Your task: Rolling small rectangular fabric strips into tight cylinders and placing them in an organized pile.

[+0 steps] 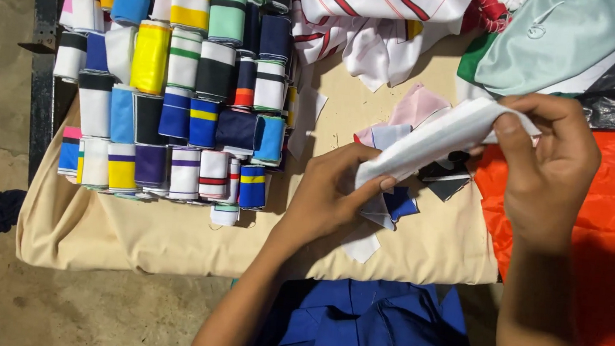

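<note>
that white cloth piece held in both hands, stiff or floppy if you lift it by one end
Probably floppy: the white cloth piece sags between the left hand and right hand. Likely light, pinched by fingertips only. Its folded layers might slide apart.

No packages, labels, signs or screens show anywhere here (only cloth on the table).

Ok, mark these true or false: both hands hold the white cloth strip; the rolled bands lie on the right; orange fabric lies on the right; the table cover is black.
1. Both hands hold the white cloth strip. True: the left hand and the right hand grip its ends.
2. The rolled bands lie on the right. False: they are on the left.
3. Orange fabric lies on the right. True.
4. The table cover is black. False: it is beige.
</note>
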